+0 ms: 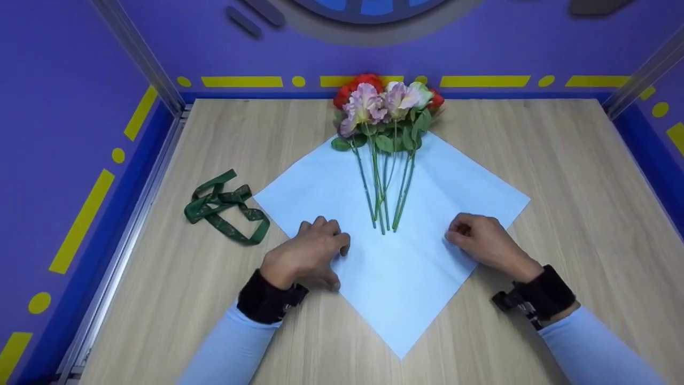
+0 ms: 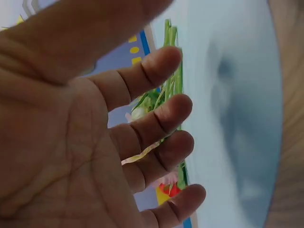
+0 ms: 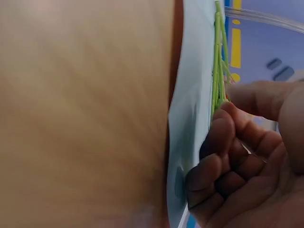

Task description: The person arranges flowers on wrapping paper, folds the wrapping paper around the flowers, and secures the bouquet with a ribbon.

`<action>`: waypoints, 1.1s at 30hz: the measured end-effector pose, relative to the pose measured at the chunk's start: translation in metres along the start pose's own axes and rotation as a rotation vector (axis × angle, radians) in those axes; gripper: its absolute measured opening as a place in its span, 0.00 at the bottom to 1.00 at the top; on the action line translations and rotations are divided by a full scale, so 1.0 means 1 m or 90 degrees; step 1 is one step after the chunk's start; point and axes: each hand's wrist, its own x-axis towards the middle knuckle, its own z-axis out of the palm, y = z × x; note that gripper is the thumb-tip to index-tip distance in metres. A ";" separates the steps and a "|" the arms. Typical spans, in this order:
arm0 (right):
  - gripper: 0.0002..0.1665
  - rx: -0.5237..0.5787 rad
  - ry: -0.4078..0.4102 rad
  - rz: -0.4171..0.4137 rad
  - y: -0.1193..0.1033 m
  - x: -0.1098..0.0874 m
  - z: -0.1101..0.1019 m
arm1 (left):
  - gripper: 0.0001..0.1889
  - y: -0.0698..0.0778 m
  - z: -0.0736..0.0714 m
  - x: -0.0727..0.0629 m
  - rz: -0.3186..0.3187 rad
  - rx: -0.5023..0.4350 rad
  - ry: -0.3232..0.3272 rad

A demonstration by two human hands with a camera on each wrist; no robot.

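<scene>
The left hand (image 1: 310,254) is hanging over the left edge of a light-blue wrapping sheet (image 1: 401,299), its fingers spreading apart, slightly bent, and holding nothing. The right hand (image 1: 483,240) is poising over the sheet's right side with its fingers loosely curling inward; nothing is showing between thumb and forefinger, though whether a fingertip is touching the sheet is hard to tell from the dim wrist view. The sheet is lying like a diamond on the wooden bench (image 1: 588,214), one corner pointing toward the person. Between the hands and a little beyond them, green stems (image 1: 385,208) are resting on the sheet. Their leaves (image 1: 385,143) and the lilac flowers (image 1: 366,104), red flowers (image 1: 368,82) and a whitish flower (image 1: 421,94) are reaching past its far part toward the purple wall (image 1: 534,48). A dark green ribbon (image 1: 199,208) is lying in loops just beside the sheet's left corner.
</scene>
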 end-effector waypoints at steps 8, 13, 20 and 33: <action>0.04 0.030 -0.042 0.008 0.006 -0.008 -0.001 | 0.27 -0.006 0.017 0.008 0.026 0.006 -0.014; 0.04 0.021 -0.040 -0.004 0.008 -0.011 0.000 | 0.19 -0.009 0.017 0.013 0.022 -0.031 -0.003; 0.25 0.024 -0.059 -0.080 0.010 -0.023 -0.003 | 0.12 -0.015 0.013 0.019 0.034 -0.115 0.049; 0.37 -0.108 -0.109 -0.189 0.009 -0.042 -0.008 | 0.11 -0.027 0.009 0.022 0.015 -0.265 0.132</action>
